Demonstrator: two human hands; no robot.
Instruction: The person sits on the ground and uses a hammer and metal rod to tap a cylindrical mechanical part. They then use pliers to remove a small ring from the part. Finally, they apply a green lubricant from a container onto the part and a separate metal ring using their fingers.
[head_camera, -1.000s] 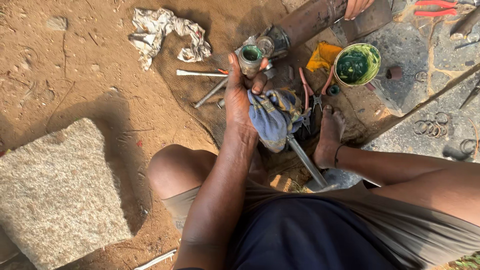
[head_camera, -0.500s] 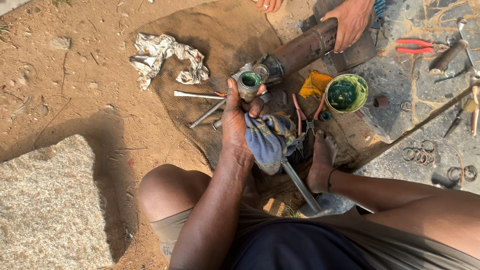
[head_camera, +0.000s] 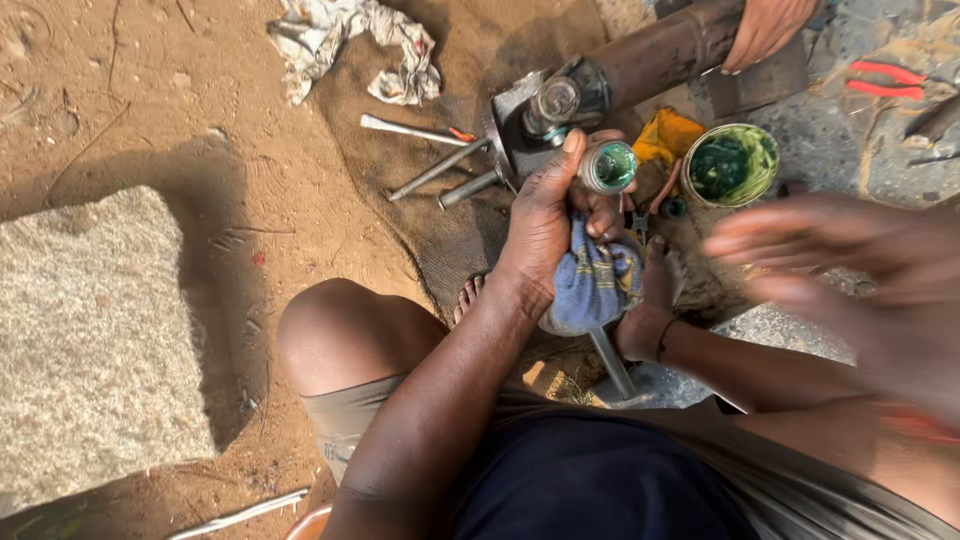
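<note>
My left hand (head_camera: 552, 215) grips a small metal bearing cup (head_camera: 609, 166) whose inside is packed with green grease, and it also clutches a blue checked rag (head_camera: 590, 287) below it. The cup sits just in front of the yoke end (head_camera: 553, 103) of a rusty drive shaft (head_camera: 662, 50). My right hand (head_camera: 860, 275) is raised at the right, blurred, fingers spread and holding nothing, just below a round tin of green grease (head_camera: 731, 165).
Another person's hand (head_camera: 768, 27) rests on the shaft at the top. Metal rods (head_camera: 437, 170) lie on brown sacking. A crumpled white cloth (head_camera: 352, 35) lies above, red-handled pliers (head_camera: 893, 78) at the top right, a stone slab (head_camera: 95, 340) at the left.
My right hand has come up into view at the right, moving fast. The left hand with the cup and rag has stayed near the yoke while the view shifted.
</note>
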